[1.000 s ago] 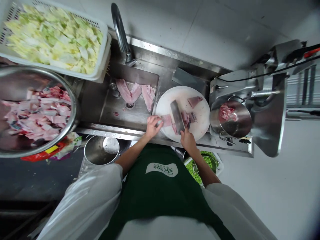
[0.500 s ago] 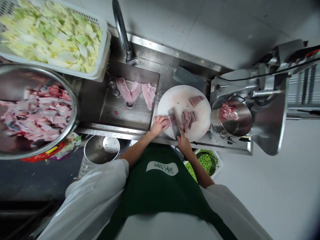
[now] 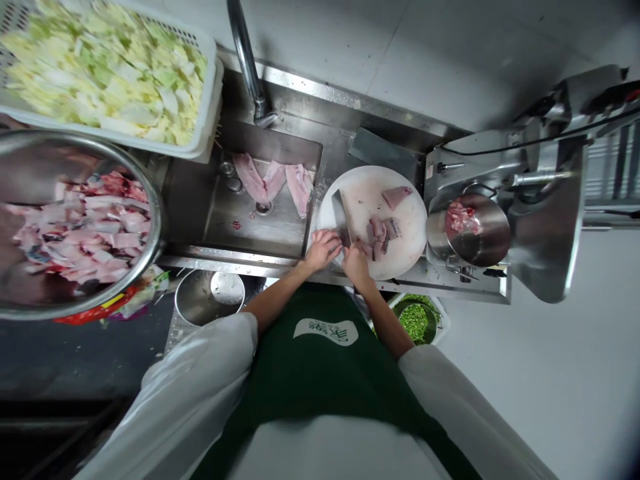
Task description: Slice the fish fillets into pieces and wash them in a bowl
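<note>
On the round white cutting board (image 3: 407, 237), my right hand (image 3: 356, 265) grips the handle of a cleaver (image 3: 342, 217), its blade lying across the board's left part. My left hand (image 3: 323, 249) is closed at the board's left edge, fingers curled by the blade and apparently on a piece of fish mostly hidden beneath them. Right of the blade is a small heap of cut fish pieces (image 3: 380, 235), near my right hand. A larger fish piece (image 3: 397, 196) lies apart at the board's upper right.
Fish fillets (image 3: 299, 189) lie in the sink (image 3: 210, 217) under the faucet (image 3: 245, 60). At left are a steel bowl of cut fish (image 3: 159, 220) and a basket of cabbage (image 3: 210, 93). A pot with meat (image 3: 487, 237) stands right of the board, beside a metal machine (image 3: 547, 220).
My right hand and the cleaver have shifted left and away from me, and the hands are closer together. The fish under my left hand is now mostly hidden. The whole view has shifted slightly.
</note>
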The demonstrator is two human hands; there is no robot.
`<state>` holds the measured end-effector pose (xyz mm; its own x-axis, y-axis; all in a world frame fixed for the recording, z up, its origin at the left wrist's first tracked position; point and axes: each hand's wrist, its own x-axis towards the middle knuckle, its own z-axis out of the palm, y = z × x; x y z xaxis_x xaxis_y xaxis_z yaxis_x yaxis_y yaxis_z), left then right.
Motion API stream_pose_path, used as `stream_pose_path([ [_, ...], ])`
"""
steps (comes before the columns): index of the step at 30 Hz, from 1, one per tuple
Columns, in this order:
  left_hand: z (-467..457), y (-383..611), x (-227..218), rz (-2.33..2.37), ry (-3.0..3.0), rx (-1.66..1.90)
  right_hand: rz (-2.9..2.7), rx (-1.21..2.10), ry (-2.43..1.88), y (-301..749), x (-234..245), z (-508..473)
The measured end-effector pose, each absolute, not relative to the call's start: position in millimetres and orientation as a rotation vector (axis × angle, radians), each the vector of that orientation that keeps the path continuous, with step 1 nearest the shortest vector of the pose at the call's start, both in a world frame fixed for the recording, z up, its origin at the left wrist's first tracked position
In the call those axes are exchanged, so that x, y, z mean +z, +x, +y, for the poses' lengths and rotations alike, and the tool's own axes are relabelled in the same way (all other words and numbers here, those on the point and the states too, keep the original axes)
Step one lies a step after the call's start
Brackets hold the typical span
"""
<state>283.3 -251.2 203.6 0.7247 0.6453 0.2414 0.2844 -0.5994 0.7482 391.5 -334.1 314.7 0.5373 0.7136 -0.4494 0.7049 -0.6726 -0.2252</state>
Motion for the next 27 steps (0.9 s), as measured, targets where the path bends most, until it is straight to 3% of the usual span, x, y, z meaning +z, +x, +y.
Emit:
stream_pose_path([
  [7, -257.1, 287.0, 189.9, 0.683, 2.250, 0.602, -1.147, 0.928, -2.687, 403.1, 310.0, -383.5],
  [13, -248.8, 278.8, 193.7, 0.633, 2.246, 0.567, -1.146, 0.825, -2.615, 442.7, 290.9, -305.0],
  [18, -256.9, 274.6, 204.8, 0.613, 2.187, 0.493, -1.188, 0.659, -2.559, 499.2, 305.7, -275.1],
  [23, -289.5, 307.2, 215.6, 0.513, 2.373, 0.290, -0.943, 0.383, -2.605, 561.6, 330.6, -359.3],
  [27, -280.4, 358.6, 213.9, 0.549, 2.479, 0.263, -0.613, 0.548, -2.621, 579.9, 328.9, -454.4],
])
